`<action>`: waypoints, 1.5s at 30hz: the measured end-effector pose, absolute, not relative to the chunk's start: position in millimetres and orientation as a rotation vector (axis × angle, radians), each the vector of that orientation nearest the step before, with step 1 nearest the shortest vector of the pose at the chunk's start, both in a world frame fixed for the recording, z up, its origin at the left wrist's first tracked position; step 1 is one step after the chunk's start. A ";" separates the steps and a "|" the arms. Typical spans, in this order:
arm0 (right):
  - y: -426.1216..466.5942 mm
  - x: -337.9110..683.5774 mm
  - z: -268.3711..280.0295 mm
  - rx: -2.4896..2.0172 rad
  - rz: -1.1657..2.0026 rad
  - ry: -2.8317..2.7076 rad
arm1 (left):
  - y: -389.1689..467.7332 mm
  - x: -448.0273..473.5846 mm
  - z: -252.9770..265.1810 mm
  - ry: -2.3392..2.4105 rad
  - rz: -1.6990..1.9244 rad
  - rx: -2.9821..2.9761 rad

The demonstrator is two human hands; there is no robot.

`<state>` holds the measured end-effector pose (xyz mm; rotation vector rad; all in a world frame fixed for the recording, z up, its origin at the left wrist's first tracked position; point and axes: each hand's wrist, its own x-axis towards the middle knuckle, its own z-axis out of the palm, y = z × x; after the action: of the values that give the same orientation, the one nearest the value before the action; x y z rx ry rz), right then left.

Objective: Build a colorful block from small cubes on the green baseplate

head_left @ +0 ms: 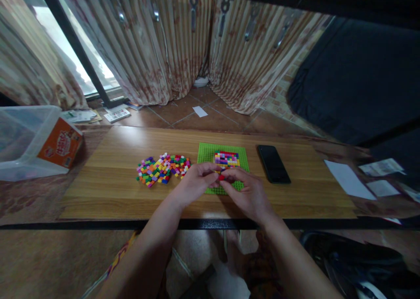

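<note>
Over the near part of the green baseplate point(204, 152) my two hands meet, fingertips close together. Between the thumb and forefinger of my right hand point(247, 189) is a small red toy brick point(222, 177). My left hand point(195, 183) is closed in a pinch just left of it; whatever its fingertips hold is too small to make out. Behind my fingers, a multicoloured block of joined bricks point(227, 158) sits on the baseplate, its near side partly hidden. Loose bricks in many colours point(160, 170) lie in a spread pile left of my left hand.
A black smartphone point(274, 164) lies right of the baseplate on the wooden board point(108, 176). A clear plastic tub point(29, 141) with an orange label stands at the far left. White papers point(349, 179) lie at the right. A dark bar point(210, 224) runs along the near edge.
</note>
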<state>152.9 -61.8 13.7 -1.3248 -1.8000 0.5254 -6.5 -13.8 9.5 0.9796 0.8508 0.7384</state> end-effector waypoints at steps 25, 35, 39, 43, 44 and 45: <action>-52.9 182.5 8.1 -1.379 0.302 -1.906 | -9.6 -3.3 6.7 0.971 0.783 1.129; -41.8 189.7 -15.6 -1.473 0.303 -1.753 | -1.8 -4.7 -12.7 1.159 0.850 1.485; -39.3 186.8 -21.9 -1.461 0.343 -1.696 | -3.7 -2.0 -11.5 1.178 0.825 1.537; -37.0 186.0 -27.0 -1.452 0.410 -1.640 | -3.1 -2.1 -12.7 1.172 0.806 1.545; -36.5 185.8 -28.1 -1.450 0.432 -1.622 | -3.0 -2.1 -13.2 1.170 0.801 1.546; -36.0 185.6 -29.1 -1.447 0.455 -1.602 | -3.0 -1.9 -13.6 1.168 0.799 1.544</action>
<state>185.6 -36.0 -29.1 -1.4466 -1.6022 0.4549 -1.9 -3.0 -13.6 1.5439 1.1678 0.7985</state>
